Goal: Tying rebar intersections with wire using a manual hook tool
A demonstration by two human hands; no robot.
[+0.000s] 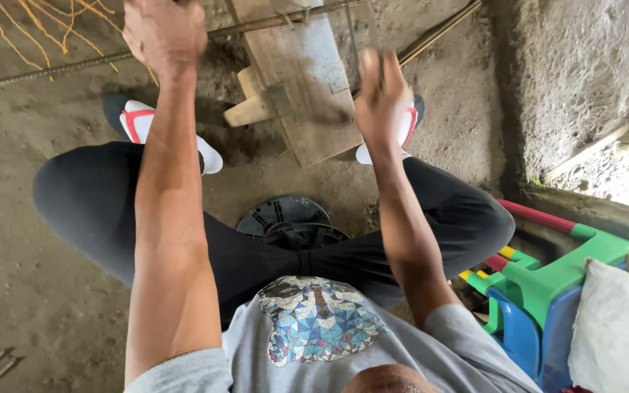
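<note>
A black round stool [285, 218] sits between the knees on the dirt floor [23, 276]; beyond, the right hand [381, 98], blurred, grip unclear, hovers over a wooden block [307, 87]; the left hand [163, 33] curls around a steel rebar [60, 67]; farthest, orange cord [38, 22].

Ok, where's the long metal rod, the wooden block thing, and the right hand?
metal rod [52, 71], head view, bare middle stretch.
wooden block [307, 94], head view, flat top face.
right hand [381, 98], head view, back of hand.

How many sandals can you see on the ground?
2. One sandal lies beside the left hand's forearm; the other sandal peeks out behind the right hand, mostly hidden.
</note>
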